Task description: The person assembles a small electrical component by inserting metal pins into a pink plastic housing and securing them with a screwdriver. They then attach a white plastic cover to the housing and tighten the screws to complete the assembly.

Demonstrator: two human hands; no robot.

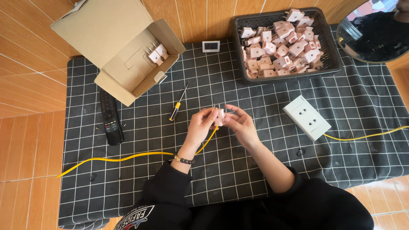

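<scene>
Both hands, left hand (199,126) and right hand (239,123), pinch the pink plug (218,116) mid-table; holding it steady and keeping the yellow wire (128,157) slack looks wise.

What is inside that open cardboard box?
Two pale pink plugs with metal prongs lie on the open cardboard box. Its raised lid hides anything underneath.

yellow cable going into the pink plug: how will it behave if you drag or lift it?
Probably floppy: the yellow cable lies in loose curves on the checked mat. Likely light, being thin. Lifting the pink plug, gripped by the left hand and right hand, would likely trail the cable along.
</scene>
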